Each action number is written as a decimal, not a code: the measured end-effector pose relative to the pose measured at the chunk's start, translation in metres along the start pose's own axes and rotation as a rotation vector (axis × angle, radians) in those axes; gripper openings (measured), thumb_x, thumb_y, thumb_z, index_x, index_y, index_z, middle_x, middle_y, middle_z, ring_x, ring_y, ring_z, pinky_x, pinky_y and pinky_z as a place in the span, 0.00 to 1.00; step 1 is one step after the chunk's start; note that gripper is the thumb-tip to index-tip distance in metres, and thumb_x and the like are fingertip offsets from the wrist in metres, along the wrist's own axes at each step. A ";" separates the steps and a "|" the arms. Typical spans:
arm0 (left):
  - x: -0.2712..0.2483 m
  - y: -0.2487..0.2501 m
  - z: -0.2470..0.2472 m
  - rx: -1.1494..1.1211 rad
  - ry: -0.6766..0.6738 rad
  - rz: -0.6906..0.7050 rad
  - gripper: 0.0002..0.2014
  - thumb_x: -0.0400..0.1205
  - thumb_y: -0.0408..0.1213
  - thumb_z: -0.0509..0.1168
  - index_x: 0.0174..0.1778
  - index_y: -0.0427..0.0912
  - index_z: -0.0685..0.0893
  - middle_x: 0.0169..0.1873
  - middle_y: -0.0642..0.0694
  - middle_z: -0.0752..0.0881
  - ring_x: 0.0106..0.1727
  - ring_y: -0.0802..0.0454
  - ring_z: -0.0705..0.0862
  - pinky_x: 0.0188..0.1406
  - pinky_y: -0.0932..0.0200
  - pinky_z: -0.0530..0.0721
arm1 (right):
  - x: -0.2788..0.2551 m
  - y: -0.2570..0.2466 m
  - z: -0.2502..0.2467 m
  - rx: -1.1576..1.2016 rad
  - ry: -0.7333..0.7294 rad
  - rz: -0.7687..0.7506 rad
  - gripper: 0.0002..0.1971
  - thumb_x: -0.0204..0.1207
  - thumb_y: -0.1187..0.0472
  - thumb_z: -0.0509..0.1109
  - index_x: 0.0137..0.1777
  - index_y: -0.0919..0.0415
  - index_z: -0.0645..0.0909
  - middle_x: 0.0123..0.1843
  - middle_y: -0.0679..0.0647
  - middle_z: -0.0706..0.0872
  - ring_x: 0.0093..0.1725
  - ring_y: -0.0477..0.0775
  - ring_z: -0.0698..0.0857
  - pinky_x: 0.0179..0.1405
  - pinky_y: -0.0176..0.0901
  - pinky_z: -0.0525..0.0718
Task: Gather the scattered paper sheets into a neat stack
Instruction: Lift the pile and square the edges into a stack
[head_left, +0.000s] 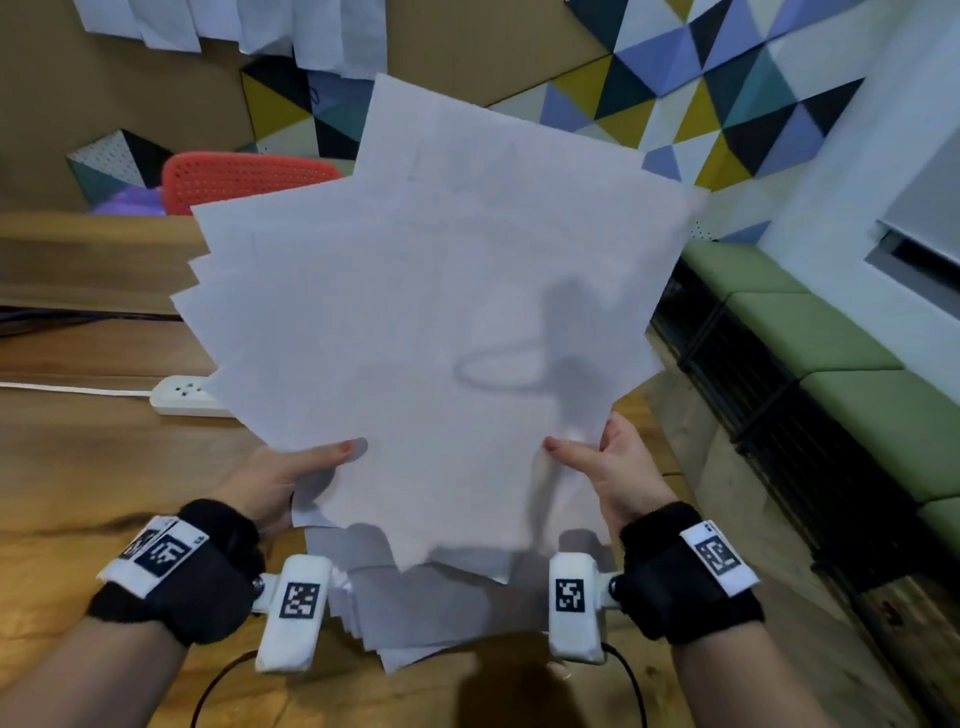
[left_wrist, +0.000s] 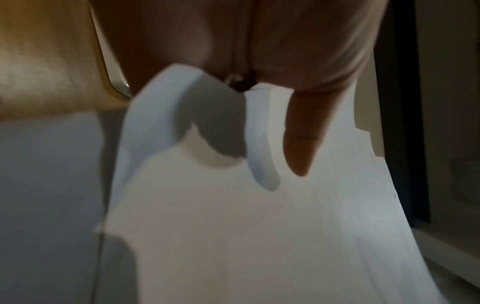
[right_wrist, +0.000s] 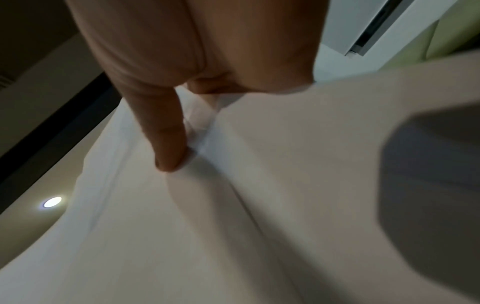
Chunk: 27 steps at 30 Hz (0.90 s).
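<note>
Both hands (head_left: 280, 483) pinch fanned paper sheets (head_left: 431, 322), long axis upright

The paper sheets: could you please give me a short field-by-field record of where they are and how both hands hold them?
held sheets: fanned bundle of paper sheets, raised off the table, corners misaligned
left hand: left hand grips the bundle's lower left edge, thumb on top
right hand: right hand grips the lower right edge, thumb on top
other sheets: a loose pile of sheets lies on the wooden table below the bundle
stack state: not yet squared
nearby: white power strip on the table; red chair behind
</note>
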<state>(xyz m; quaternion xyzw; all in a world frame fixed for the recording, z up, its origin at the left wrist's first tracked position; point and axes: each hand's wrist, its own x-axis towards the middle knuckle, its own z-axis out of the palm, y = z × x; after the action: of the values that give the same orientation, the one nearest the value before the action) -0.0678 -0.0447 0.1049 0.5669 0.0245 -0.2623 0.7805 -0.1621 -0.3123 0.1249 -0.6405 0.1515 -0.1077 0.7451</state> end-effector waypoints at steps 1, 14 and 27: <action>0.000 0.000 0.002 0.049 0.036 0.017 0.45 0.31 0.47 0.86 0.44 0.31 0.86 0.38 0.39 0.92 0.38 0.46 0.91 0.30 0.61 0.87 | -0.001 0.001 0.001 -0.020 0.032 -0.013 0.15 0.70 0.82 0.67 0.48 0.62 0.80 0.36 0.47 0.92 0.37 0.44 0.90 0.37 0.33 0.86; -0.024 0.011 0.039 0.298 0.291 0.433 0.12 0.77 0.31 0.67 0.55 0.45 0.80 0.49 0.54 0.84 0.42 0.70 0.83 0.35 0.79 0.78 | -0.021 -0.006 0.009 -0.134 0.342 -0.203 0.12 0.69 0.72 0.74 0.30 0.58 0.79 0.23 0.40 0.85 0.24 0.32 0.82 0.28 0.22 0.78; -0.029 0.004 0.031 0.450 0.267 0.300 0.07 0.74 0.33 0.73 0.44 0.45 0.83 0.30 0.65 0.87 0.36 0.70 0.84 0.42 0.77 0.78 | -0.024 -0.004 0.002 -0.293 0.220 -0.046 0.12 0.68 0.68 0.77 0.46 0.55 0.79 0.44 0.48 0.84 0.44 0.44 0.84 0.45 0.34 0.77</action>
<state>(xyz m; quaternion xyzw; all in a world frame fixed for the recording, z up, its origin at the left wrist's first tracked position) -0.0989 -0.0603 0.1285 0.7524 -0.0158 -0.0657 0.6552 -0.1838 -0.3029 0.1307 -0.7298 0.2315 -0.1712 0.6201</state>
